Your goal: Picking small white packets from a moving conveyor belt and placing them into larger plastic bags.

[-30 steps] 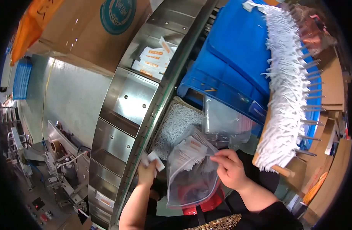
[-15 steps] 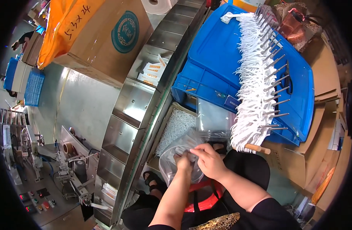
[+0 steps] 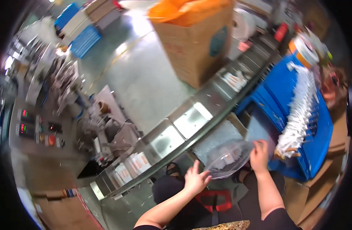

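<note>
Between my hands is a clear plastic bag (image 3: 231, 157) with its mouth spread wide and small pale pieces inside, too blurred to name. My right hand (image 3: 259, 156) pinches the bag's right edge. At the bag's left edge is my left hand (image 3: 195, 179), its fingers spread, with fingertips at or touching the rim. Behind the bag stands a bin (image 3: 210, 142) full of thin white pieces. White packets with orange marks (image 3: 139, 162) sit in the near compartments of the metal conveyor (image 3: 166, 138).
A white stringy bundle (image 3: 296, 119) on a rack with metal pins lies over blue crates (image 3: 321, 142) at right. Beyond the conveyor are a large cardboard box (image 3: 183, 50) with orange lining and a machine with a control panel (image 3: 42, 128). A red stool (image 3: 224, 199) is below me.
The view has swung left, toward the machine and the conveyor's near end. My hands have moved apart, from close together at the bag to its two sides, and its mouth is wider.
</note>
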A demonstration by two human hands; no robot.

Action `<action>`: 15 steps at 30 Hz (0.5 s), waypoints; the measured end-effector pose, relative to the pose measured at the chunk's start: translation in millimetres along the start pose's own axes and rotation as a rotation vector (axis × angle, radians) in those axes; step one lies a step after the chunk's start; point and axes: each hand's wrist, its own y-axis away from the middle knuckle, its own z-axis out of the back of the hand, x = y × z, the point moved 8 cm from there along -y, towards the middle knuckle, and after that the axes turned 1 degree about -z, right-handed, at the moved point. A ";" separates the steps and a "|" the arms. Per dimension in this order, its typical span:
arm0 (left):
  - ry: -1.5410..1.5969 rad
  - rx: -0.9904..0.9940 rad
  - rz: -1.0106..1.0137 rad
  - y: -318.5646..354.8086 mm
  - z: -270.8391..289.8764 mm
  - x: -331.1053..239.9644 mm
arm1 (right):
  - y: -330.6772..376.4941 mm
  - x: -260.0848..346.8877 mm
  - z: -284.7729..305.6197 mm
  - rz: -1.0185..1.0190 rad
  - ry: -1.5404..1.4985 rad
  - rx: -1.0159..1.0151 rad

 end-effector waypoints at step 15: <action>0.167 -0.085 -0.234 -6.5 -75.1 8.7 | 77.5 383.5 -316.2 0.065 -0.224 1.248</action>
